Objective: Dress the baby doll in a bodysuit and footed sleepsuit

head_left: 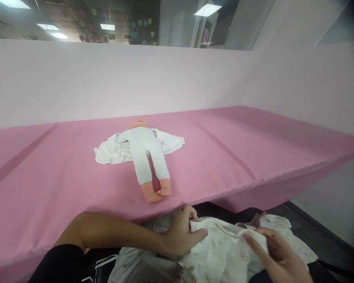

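Note:
Across my lap lies a white baby garment (221,247) with a small pale print; its exact cut is hard to make out among the folds. My left hand (183,234) is closed on its upper left edge, thumb on top. On the other side my right hand (279,251) pinches the cloth between thumb and fingers. Beyond both hands a baby doll (144,147) lies on its back, feet toward me, with a white cloth body and bare feet. Under its upper body a white garment (113,151) is spread out to both sides.
The doll rests on a pink padded surface (218,157) whose front edge runs just past my hands. A white wall (120,78) stands behind it, with a window above. Grey cloth (141,263) lies on my lap at the left.

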Tool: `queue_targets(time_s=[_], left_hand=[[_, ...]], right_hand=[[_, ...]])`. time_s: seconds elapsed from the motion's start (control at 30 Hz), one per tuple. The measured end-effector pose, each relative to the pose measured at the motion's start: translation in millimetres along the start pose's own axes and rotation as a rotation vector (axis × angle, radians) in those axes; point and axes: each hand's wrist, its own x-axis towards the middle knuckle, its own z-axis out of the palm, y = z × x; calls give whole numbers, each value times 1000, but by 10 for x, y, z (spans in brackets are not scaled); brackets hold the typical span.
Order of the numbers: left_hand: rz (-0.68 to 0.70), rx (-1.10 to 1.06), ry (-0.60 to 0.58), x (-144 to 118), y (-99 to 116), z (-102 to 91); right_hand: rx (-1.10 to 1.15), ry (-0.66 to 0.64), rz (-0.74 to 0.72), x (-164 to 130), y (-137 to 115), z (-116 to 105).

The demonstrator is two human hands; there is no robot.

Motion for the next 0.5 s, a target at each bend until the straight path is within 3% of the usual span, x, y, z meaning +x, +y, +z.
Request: queue_targets(time_s=[0.07,0.23,0.33,0.5], left_hand=[[15,-79,-27,8,-31,16],[167,-289,-72,0,-109,22],[260,-321,-109,-27,-110,0],[421,-192,-230,-64,-61,-2]], right_hand=[[1,-63,-29,-63,-97,221],[-44,-313,-304,-239,-230,560],[-94,-247,-384,-245,-199,583],[-95,-179,-323,-121,-117,408]])
